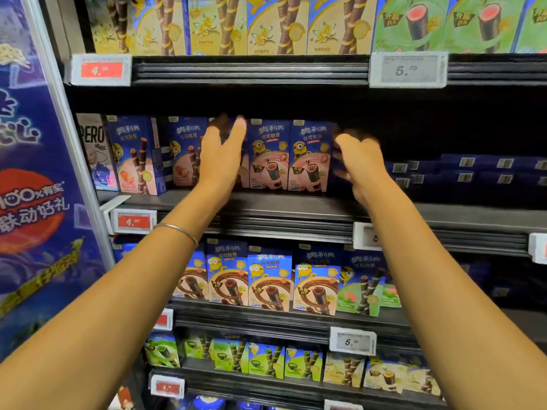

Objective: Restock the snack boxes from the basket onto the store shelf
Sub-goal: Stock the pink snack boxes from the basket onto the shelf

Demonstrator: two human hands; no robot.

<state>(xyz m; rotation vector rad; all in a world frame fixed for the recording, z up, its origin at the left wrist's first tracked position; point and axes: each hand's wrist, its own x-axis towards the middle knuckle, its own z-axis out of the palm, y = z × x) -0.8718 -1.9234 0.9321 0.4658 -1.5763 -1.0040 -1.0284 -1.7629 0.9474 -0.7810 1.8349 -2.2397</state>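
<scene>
Two blue-and-pink snack boxes [310,156] stand upright side by side on the middle shelf [296,202]. My left hand [222,155] is raised with fingers straight, lying against the left side of this group and hiding part of a third box behind it. At the right side of the rightmost box is my right hand [359,161], blurred, its fingers loosely bent and holding nothing I can make out. More blue-and-pink boxes [136,156] stand further left on the same shelf. The basket is out of view.
To the right of my hands, dark blue boxes [473,170] lie flat in low stacks at the shelf's back. The shelf above holds yellow and green boxes [266,25]; the one below holds brown and green ones [269,279]. A blue promotional panel [35,173] bounds the left.
</scene>
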